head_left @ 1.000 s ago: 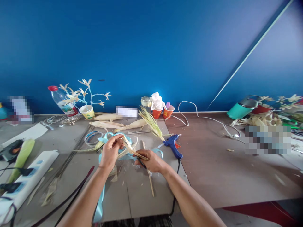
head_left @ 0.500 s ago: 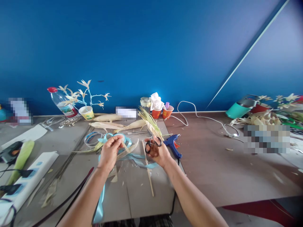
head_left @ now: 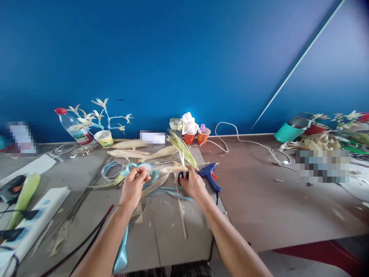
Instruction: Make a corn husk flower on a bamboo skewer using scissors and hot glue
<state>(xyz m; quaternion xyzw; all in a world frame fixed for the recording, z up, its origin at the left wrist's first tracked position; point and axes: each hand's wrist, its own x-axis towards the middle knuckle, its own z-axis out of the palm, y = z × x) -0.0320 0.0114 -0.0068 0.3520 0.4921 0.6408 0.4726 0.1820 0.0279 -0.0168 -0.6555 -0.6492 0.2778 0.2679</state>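
my right hand [head_left: 194, 185] grips black-handled metal scissors [head_left: 179, 178]; my left hand [head_left: 133, 188] is pinched closed, on what i cannot tell.

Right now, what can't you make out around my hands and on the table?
All in the head view:
What the left hand pinches, if anything: its curled fingers hide it.
Part of the scissors' handles: covered by the right hand.
The power strip's near end: cut off by the left edge.
The grey item at right: blurred by pixelation.
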